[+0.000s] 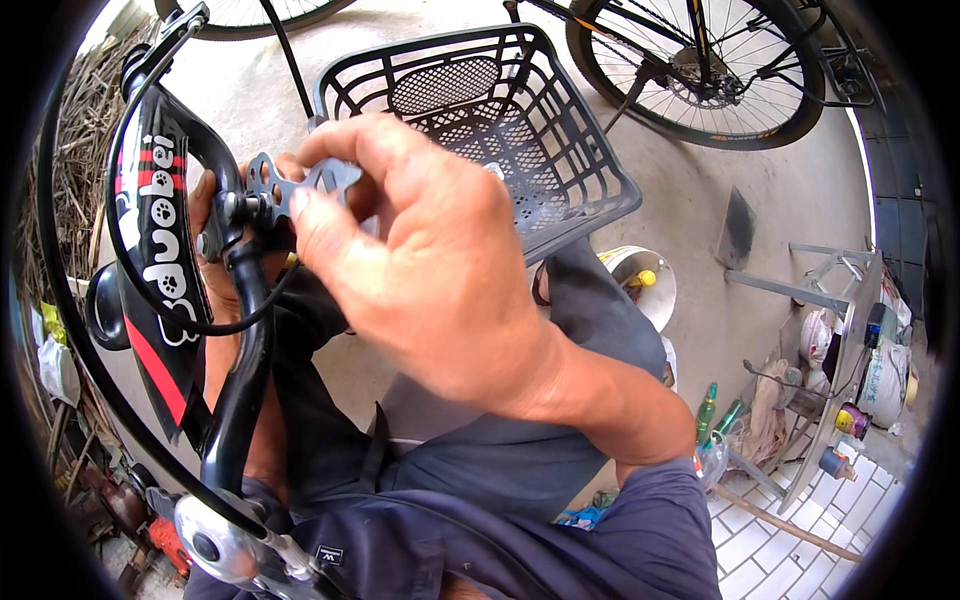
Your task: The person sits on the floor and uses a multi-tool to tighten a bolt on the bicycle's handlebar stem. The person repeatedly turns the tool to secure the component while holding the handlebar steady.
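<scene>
My right hand [430,240] is closed, pinching a flat grey multi-hole wrench [335,180] between thumb and fingers. The wrench's holed end meets a bolt [238,208] on the clamp of the black bicycle handlebar [253,370]. Behind the bar, my left hand [218,275] reaches up, its thumb lying along the far left side. It appears wrapped round the bar by the clamp, though most of its fingers are hidden. A second bolt head [208,245] shows beside that hand. A black cable [190,328] loops in front of the bar.
A black plastic basket [590,130] stands ahead, with a bicycle wheel [700,75] beyond it. To the right are a white bucket [655,295], a metal-legged stand [790,290] and green bottles [706,412]. A silver bell-like part [215,537] sits low at left. Dry sticks [85,150] are stacked far left.
</scene>
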`<action>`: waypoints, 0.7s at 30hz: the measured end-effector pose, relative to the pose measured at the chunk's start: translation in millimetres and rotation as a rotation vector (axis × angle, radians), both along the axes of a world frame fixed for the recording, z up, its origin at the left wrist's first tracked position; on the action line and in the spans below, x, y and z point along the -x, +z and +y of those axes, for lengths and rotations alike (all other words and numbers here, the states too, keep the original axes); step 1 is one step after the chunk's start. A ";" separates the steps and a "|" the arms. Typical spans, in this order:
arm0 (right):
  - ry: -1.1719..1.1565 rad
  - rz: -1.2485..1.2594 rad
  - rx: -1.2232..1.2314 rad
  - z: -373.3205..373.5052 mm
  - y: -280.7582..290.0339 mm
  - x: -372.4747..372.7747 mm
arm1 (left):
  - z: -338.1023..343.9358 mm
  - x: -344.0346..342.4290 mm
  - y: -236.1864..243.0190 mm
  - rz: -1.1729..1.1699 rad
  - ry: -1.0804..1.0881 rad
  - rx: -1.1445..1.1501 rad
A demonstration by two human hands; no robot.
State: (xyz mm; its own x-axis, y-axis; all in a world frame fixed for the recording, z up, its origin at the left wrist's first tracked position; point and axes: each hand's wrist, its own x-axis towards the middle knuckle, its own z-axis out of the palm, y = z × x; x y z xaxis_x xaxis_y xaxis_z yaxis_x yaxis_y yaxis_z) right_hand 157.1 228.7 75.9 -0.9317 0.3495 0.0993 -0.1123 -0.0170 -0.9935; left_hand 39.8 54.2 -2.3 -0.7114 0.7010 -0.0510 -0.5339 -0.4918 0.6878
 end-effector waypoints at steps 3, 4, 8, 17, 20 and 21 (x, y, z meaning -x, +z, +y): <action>-0.019 0.080 -0.120 -4.9 -1.5 -9.9 | 6.0 -3.4 2.0 -0.013 -0.060 -0.065; -0.023 0.089 -0.126 -7.3 -2.6 -11.3 | 7.0 -4.4 1.3 -0.020 -0.054 -0.079; 0.017 0.070 -0.168 -13.1 -2.7 -21.6 | 10.9 -4.2 -2.6 0.027 0.034 -0.077; -0.016 0.073 -0.105 -13.0 -2.8 -25.0 | 9.6 3.6 -8.4 0.021 -0.036 -0.130; -0.027 0.014 0.006 -2.9 0.5 -18.2 | 0.4 1.6 -5.3 -0.084 0.006 -0.058; -0.026 0.003 0.036 -1.3 1.9 -15.4 | -1.2 -1.9 -3.0 -0.110 0.025 -0.057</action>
State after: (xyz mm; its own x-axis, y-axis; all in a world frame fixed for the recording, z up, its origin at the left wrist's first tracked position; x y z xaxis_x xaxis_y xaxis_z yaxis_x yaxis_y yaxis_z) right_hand 172.4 227.4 77.8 -0.9218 0.3772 0.0891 -0.1164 -0.0500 -0.9919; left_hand 41.7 53.0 -5.3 -0.7207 0.6873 -0.0906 -0.5918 -0.5421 0.5966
